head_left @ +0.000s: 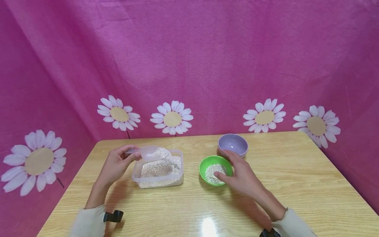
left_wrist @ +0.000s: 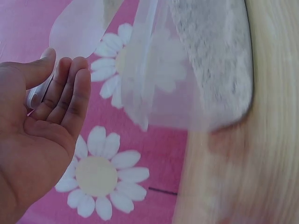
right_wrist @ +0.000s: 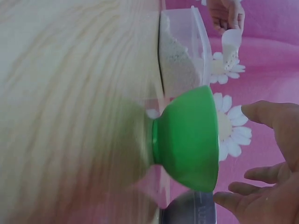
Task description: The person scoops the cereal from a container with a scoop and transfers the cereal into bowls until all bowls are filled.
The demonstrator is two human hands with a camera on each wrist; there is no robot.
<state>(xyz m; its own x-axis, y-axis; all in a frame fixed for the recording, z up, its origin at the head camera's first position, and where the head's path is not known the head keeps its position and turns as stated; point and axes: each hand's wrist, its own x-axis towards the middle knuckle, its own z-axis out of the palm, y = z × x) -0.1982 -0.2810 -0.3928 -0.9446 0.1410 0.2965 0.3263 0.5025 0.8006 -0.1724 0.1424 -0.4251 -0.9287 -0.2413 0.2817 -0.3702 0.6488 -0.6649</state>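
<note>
1 translucent plastic scoop (head_left: pixel 148 152), bearing pale flakes (head_left: pixel 162 153), is pinched by the fingers of the left hand (head_left: pixel 116 164) above 1 clear rectangular plastic tub (head_left: pixel 160 183), presumably held near level against spilling; mouth directed rightward, long axis roughly along the tub's; 1 round green bowl (right_wrist: pixel 189 140) is flanked by the right hand (head_left: pixel 243 176), fingers spread wide, contact uncertain

Pale beige sleeves (head_left: pixel 89 222) — a black device (head_left: pixel 113 216) on each.
</note>
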